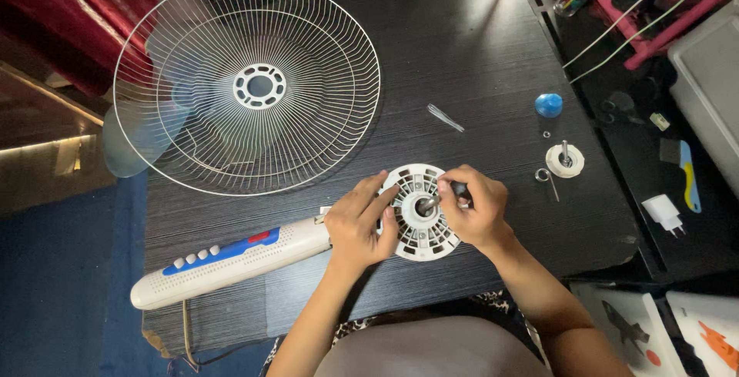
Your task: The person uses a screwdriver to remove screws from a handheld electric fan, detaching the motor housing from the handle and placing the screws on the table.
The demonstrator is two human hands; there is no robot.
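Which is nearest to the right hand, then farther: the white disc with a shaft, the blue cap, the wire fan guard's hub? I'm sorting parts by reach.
1. White disc with a shaft, just right of the right hand.
2. Blue cap, farther up and right.
3. Wire fan guard's hub, far to the upper left.

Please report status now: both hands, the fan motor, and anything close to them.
Left hand steadies motor housing rim. Right hand holds dark tool at the shaft. Grille lies apart, upper left; small parts to the right, nothing in the way.
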